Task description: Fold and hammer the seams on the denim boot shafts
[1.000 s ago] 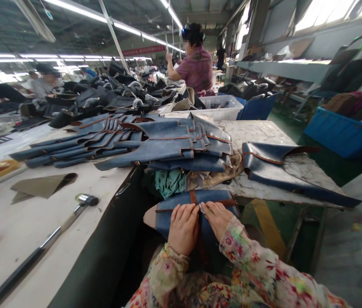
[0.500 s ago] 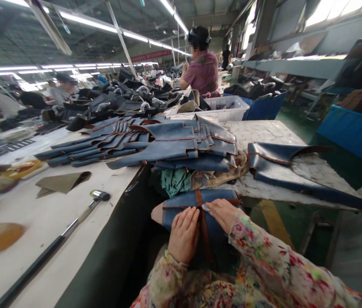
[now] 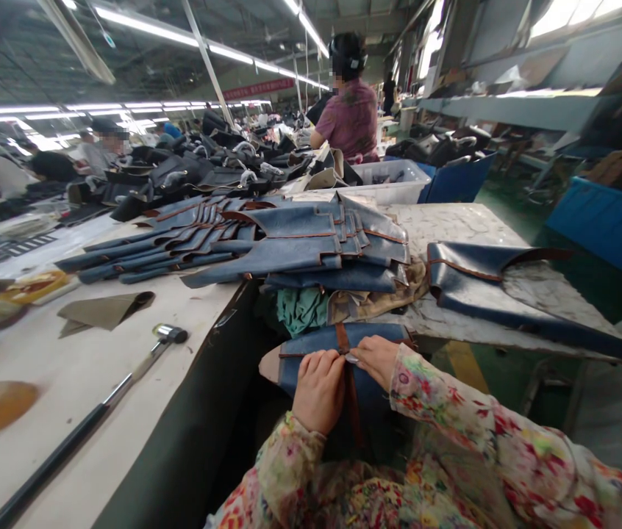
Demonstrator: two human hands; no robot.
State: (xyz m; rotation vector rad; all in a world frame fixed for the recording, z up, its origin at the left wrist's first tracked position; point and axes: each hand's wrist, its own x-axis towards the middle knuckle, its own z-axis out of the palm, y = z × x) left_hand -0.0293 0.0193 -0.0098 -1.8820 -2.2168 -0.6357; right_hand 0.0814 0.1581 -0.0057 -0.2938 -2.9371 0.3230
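Observation:
A blue leather piece (image 3: 311, 344) with crossing brown straps (image 3: 342, 338) lies in front of me, its pointed pale end to the left. My left hand (image 3: 319, 391) is closed on it, fingers bent and pressed at the spot where the straps cross. From the right, my right hand (image 3: 378, 358) meets it there. Its fingers are closed on a small pale, shiny flat piece (image 3: 351, 358), mostly hidden under the fingers, so its kind cannot be told. The fingertips of both hands nearly touch. The underside of the leather is hidden.
Blue leather pieces (image 3: 289, 228) are stacked ahead, with another piece (image 3: 465, 286) to their right. A long-handled hammer (image 3: 123, 389) and a rolled tan piece (image 3: 106, 311) lie on the left table (image 3: 167, 367). A co-worker (image 3: 349, 121) is beyond the bins. Green cloth (image 3: 301, 308) bunches below the stack.
My right hand has shifted slightly left and up, its fingers more bent, with the pale piece still at the strap crossing. My left hand stays there. The view has tilted slightly.

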